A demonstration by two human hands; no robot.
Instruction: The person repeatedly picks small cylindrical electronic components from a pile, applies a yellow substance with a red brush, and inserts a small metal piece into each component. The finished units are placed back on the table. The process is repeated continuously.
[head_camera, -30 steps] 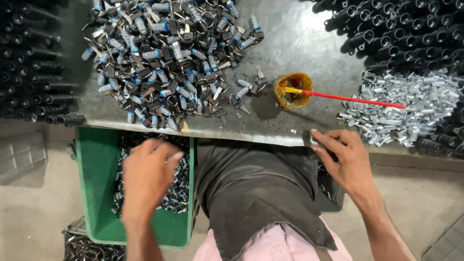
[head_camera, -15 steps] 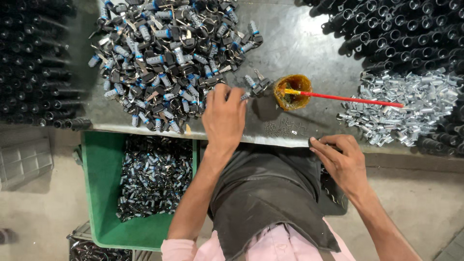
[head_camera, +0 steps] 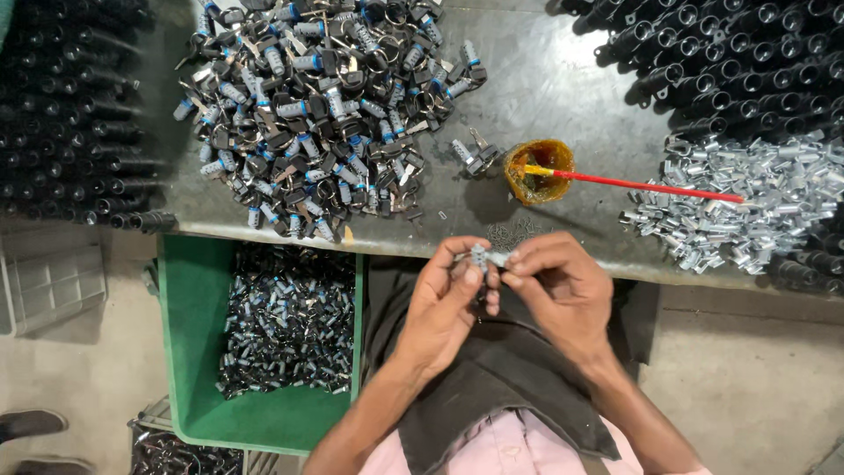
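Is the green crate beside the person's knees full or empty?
Partly full. The green crate holds a heap of small dark and silver parts, but bare green floor shows on its left and near side.

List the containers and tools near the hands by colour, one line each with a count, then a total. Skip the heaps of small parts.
Green crate: 1
Orange-yellow pot: 1
Red stick resting in the pot: 1
Grey tray at the left edge: 1
Total: 4
Left hand and right hand together hold one small silver part.

1 head view, looking straight down, close over workbench [head_camera: 563,79]
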